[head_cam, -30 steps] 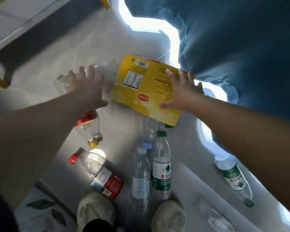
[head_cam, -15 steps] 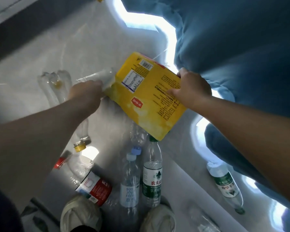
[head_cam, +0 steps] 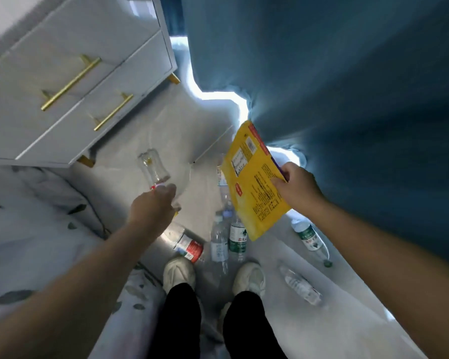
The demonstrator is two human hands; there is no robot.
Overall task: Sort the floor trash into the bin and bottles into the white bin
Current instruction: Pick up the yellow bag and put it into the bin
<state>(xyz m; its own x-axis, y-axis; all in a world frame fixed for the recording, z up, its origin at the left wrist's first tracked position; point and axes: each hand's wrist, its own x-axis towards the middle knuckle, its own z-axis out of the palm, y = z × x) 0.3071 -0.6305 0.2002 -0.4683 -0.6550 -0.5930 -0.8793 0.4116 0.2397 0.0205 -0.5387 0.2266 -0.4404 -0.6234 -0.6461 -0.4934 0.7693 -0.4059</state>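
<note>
By the person's pale shoes (head_cam: 179,274), loose bottles lie on the floor (head_cam: 283,320). A red-labelled bottle (head_cam: 188,247) is just beside the left shoe and two water bottles (head_cam: 219,242) lie side by side between the feet. A pale bottle (head_cam: 300,285) and a green-labelled bottle (head_cam: 309,237) lie toward the floor's curtain edge. Higher up, the left hand (head_cam: 153,206) is curled round the neck end of an empty clear bottle (head_cam: 152,167), held in the air. The right hand (head_cam: 296,187) pinches a yellow packet (head_cam: 249,182) by its edge, tilted above the bottles. Beyond stand a white drawer unit (head_cam: 70,81) and a blue curtain (head_cam: 347,99).
</note>
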